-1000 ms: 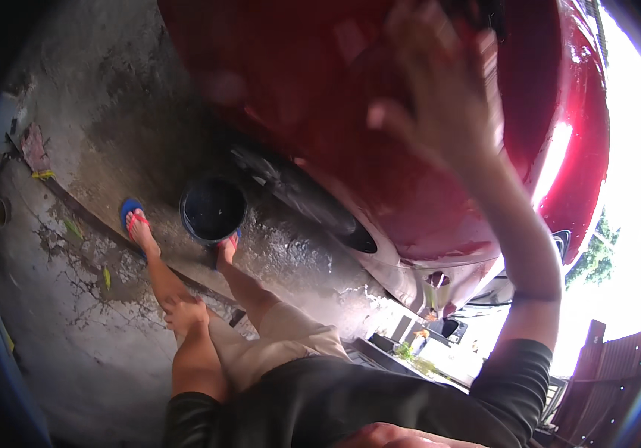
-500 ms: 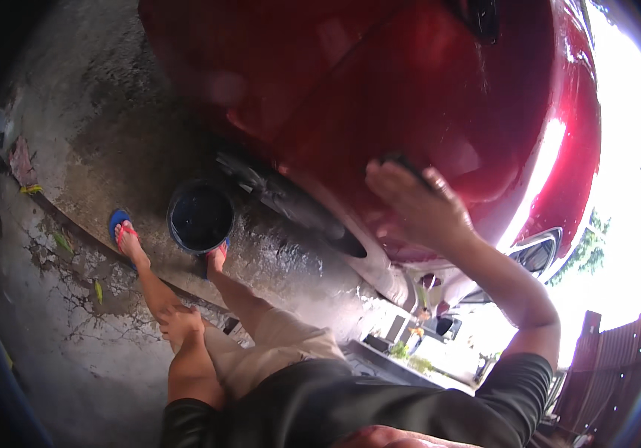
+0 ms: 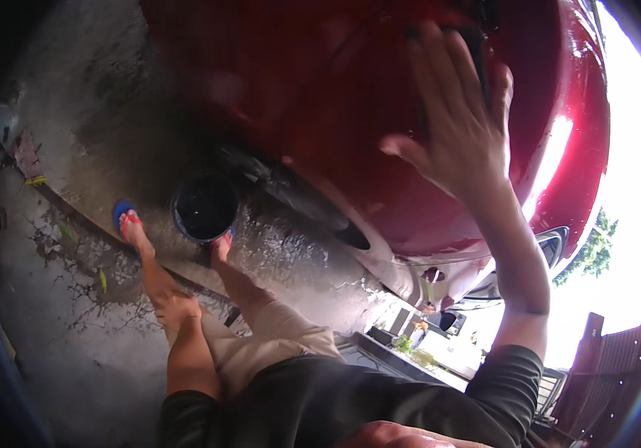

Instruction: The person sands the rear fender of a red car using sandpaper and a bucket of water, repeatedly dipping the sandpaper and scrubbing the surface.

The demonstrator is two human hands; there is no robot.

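Note:
My right hand [image 3: 458, 127] lies flat against the glossy red car [image 3: 320, 112], its fingers stretched out and the thumb apart. Under the fingers a dark pad [image 3: 473, 46] shows at their edges; most of it is covered, so I cannot tell whether it is a sponge or a cloth. Resting on my bent left knee, my left hand [image 3: 179, 306] has its fingers laid over the leg and holds no object. A black bucket [image 3: 205, 209] with dark liquid stands by my right foot, beside the car's wheel [image 3: 291, 190].
The concrete floor [image 3: 97, 366] is wet and cracked, with a few leaves on it. A raised edge [image 3: 82, 220] runs past my flip-flop [image 3: 126, 216]. Plants [image 3: 410, 347] and a corrugated metal fence [image 3: 604, 373] stand to the right.
My right hand has slid forward up the red panel, the dark pad moving with it, and the arm is straighter. My left hand stays on the knee.

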